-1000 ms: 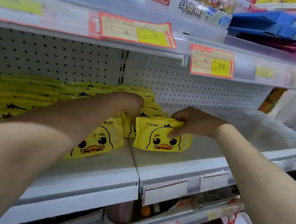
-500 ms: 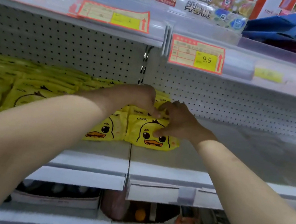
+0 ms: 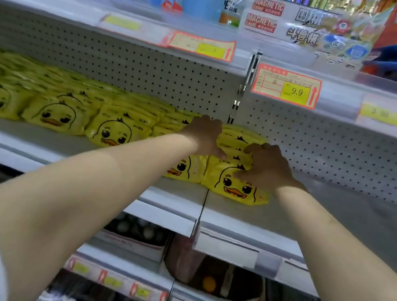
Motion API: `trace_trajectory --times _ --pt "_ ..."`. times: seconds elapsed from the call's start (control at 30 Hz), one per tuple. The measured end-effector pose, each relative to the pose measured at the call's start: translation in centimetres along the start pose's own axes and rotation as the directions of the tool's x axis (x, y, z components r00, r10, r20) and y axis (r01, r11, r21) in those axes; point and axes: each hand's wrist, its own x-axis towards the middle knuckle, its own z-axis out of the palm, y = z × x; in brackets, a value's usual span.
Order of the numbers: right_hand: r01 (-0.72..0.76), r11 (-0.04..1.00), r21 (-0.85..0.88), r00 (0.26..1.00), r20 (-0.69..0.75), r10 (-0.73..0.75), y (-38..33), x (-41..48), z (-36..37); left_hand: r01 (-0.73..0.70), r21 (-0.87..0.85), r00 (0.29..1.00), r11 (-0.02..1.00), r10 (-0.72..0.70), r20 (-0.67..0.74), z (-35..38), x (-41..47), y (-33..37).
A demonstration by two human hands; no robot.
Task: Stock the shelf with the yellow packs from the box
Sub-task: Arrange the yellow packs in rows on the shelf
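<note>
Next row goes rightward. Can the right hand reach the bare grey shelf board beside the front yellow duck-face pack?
Probably yes: the right hand touches that yellow duck-face pack, and the grey shelf board right of it has nothing in the way.
</note>
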Motion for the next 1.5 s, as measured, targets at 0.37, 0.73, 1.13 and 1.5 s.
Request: trace_trajectory --times 0.37,0.73,1.13,1.5 --pt "0.086 0.993 -0.08 0.995 0.06 -0.081 -14.9 -1.7 -2.4 0.29 0.0 0.953 0.957 -0.289 -0.085 -4.6 -9.4 -12.3" --pt "0.359 0.925 0.127 0.914 0.155 -0.376 -41.4 -5.5 0.1 0.476 0.074 0.876 0.876 -0.467 -0.119 -14.1 -26.5 -33.8" --pt "0.511 0.846 0.154 0.833 0.155 -0.531 -63.9 -8.1 3.4 0.53 0.008 0.843 0.848 -0.526 -0.116 -21.2 -40.3 -52.0" --pt "0.534 0.833 0.146 0.82 0.149 -0.552 -78.9 0.7 5.7 0.497 0.016 0.858 0.868 -0.488 -0.162 -26.0 -38.2 -66.0"
